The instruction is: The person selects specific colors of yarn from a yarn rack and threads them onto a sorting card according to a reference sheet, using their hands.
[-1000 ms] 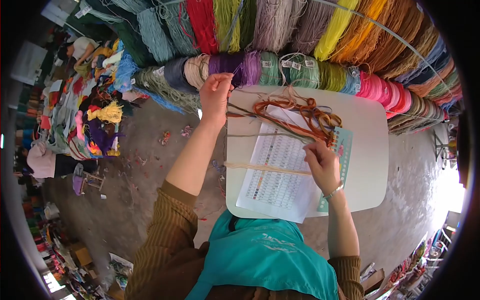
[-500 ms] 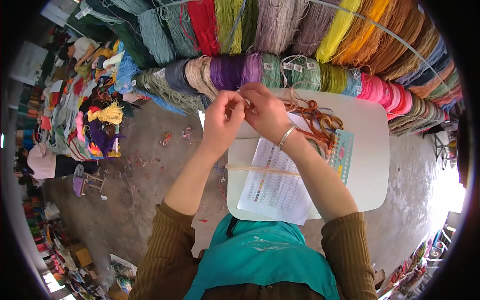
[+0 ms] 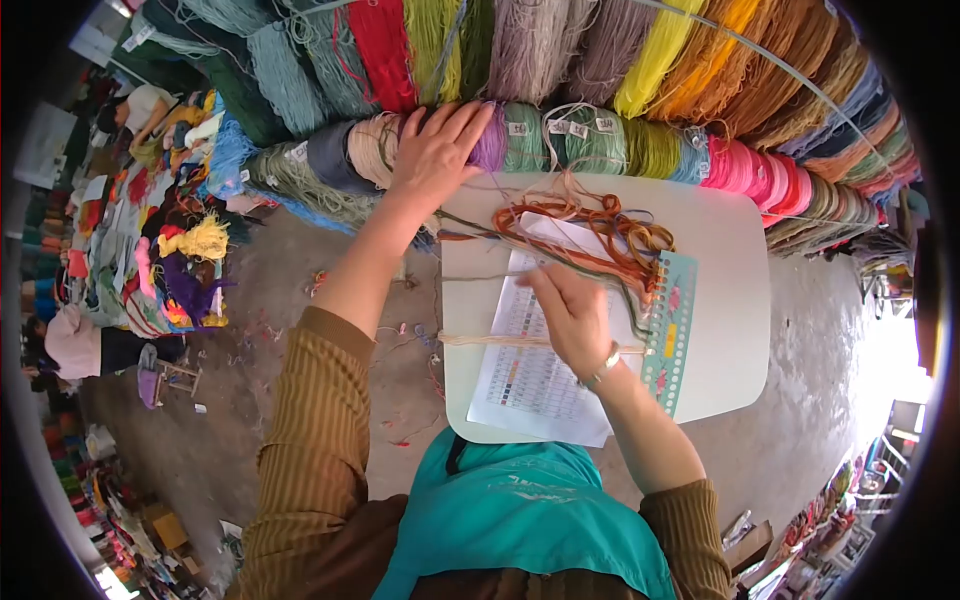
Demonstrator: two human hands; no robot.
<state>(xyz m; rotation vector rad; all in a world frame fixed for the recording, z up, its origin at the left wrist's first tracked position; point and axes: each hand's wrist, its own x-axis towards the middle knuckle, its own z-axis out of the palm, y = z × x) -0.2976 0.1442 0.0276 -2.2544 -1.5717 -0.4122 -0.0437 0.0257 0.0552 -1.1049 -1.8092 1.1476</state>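
My left hand (image 3: pixel 440 150) lies with its fingers spread on the purple yarn skeins (image 3: pixel 488 145) of the lower rack row. Above the white table (image 3: pixel 720 220), my right hand (image 3: pixel 572 312) is curled, with the thumb and index finger close together. Whatever its fingers hold, if anything, I cannot make out. Below it is a printed chart sheet (image 3: pixel 530 390) with small colour swatches. To its right lies a teal punched card (image 3: pixel 672 330) with strands of thread attached. A loose bundle of orange and brown threads (image 3: pixel 610 235) rests behind the right hand.
Hanging skeins (image 3: pixel 540 50) in many colours fill the rack ahead. At left, a heap of mixed yarn (image 3: pixel 195 240) covers another surface, with a small stool (image 3: pixel 170 375) near it. Two other people are on the left, one in a pink top (image 3: pixel 75 335). Thread scraps litter the floor.
My hands were together in front of the rack and have parted. The left moved up onto the purple skeins; the right came down over the chart sheet.
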